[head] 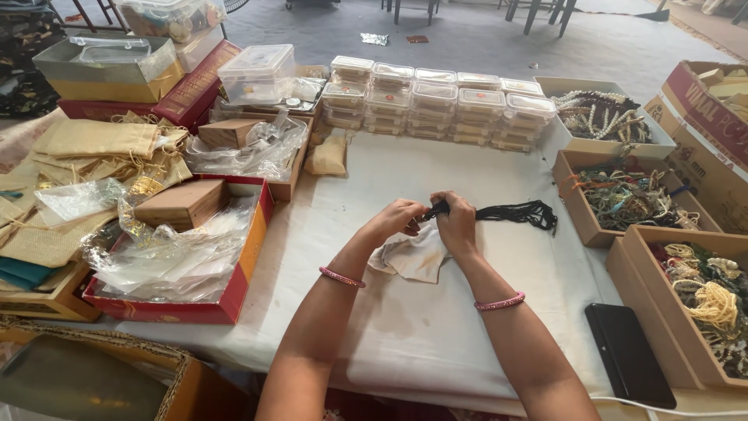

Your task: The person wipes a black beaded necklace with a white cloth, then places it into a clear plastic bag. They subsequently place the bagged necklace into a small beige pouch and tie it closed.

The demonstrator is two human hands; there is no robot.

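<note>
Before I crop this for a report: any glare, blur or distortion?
Head view: soft, even light and faint shadows; glare on the clear plastic wrap; both hands and the black bead strand look sharp; wide-angle bending at the frame edges.

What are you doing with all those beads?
A person sits at a white-covered table. Both hands, the left hand and the right hand, grip one end of a bunch of black bead strings, which trails to the right across the cloth. A crumpled white rag lies under the hands. Open boxes of mixed necklaces stand on the right, stacked clear plastic containers at the back.
</note>
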